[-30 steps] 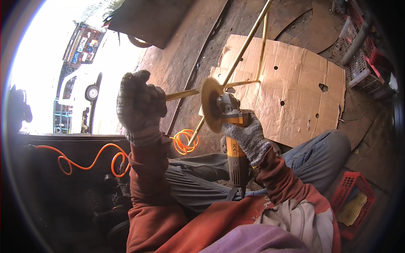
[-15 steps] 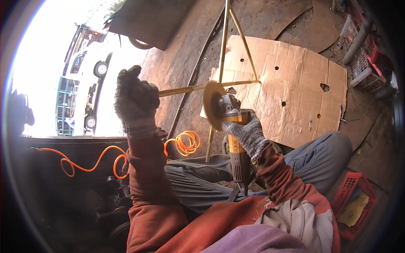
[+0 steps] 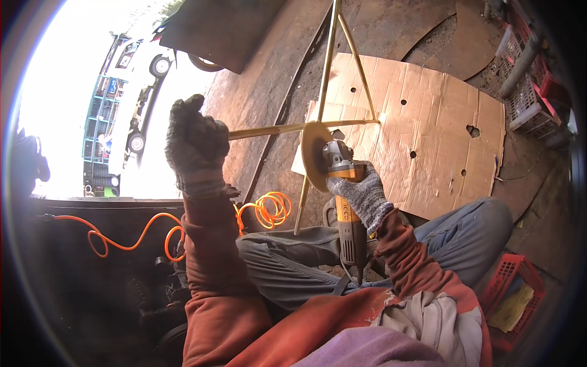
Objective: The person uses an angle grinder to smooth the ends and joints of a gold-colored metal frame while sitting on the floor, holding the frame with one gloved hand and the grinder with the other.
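Observation:
My left hand (image 3: 197, 144), in a dark knitted glove, is closed around the left end of a bar of a gold-coloured metal frame (image 3: 263, 131). Bars of this frame form a long triangle that reaches away from me. Wrapped around the head end of a yellow and grey angle grinder (image 3: 347, 211) is my right hand (image 3: 365, 194), in a grey knitted glove. The grinder's broad disc (image 3: 315, 156) stands edge-on near the joint of the bars and overlaps them in view. Whether it touches the metal, I cannot tell.
A holed cardboard sheet (image 3: 422, 128) lies on the floor under the frame. An orange coiled hose (image 3: 272, 211) is at the left. Plastic crates (image 3: 532, 110) stand at the far right, with a red crate (image 3: 513, 287) nearer. Outside is a white vehicle (image 3: 143, 92).
The grinder and its disc have shifted slightly right and toward me, away from the bar joint. My left hand keeps its grip. Outside, the white vehicle has moved up in the picture.

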{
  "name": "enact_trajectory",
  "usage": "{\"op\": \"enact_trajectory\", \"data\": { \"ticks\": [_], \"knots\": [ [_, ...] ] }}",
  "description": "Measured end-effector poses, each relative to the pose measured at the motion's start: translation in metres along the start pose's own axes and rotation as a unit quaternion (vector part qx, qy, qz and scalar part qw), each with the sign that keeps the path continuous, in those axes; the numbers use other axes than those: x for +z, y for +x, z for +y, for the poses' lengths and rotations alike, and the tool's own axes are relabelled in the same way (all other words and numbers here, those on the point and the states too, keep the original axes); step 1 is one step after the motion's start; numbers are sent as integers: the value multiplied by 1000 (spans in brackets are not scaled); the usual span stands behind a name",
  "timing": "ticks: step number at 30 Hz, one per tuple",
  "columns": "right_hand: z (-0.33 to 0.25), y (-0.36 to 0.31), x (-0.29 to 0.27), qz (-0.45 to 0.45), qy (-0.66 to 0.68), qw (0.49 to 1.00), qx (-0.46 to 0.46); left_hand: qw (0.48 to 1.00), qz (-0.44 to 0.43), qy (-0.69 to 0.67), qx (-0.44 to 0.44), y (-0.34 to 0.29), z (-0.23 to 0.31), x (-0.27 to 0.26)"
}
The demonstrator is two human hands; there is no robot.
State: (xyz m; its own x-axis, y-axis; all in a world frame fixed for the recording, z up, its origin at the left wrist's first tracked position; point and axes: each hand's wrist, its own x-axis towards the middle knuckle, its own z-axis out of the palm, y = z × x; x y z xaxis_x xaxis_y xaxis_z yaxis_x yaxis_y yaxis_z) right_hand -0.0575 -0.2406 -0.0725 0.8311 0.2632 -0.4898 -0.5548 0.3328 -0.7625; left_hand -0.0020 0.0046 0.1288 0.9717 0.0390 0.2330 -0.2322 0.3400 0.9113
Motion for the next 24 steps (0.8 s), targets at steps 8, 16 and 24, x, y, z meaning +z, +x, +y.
{"op": "enact_trajectory", "data": {
  "ticks": [8, 16, 24],
  "knots": [
    [0, -28, -8, -37, 95, 995, 24, 999, -7, 23, 25, 25, -4, -5],
    [-20, -45, -47, 27, 202, 972, -114, 996, -7, 82, 35, 87, -17, 80],
    [1, -39, -93, 131, 64, 950, -275, 816, 19, 399, -418, -62, -138, 29]
  ]
}}
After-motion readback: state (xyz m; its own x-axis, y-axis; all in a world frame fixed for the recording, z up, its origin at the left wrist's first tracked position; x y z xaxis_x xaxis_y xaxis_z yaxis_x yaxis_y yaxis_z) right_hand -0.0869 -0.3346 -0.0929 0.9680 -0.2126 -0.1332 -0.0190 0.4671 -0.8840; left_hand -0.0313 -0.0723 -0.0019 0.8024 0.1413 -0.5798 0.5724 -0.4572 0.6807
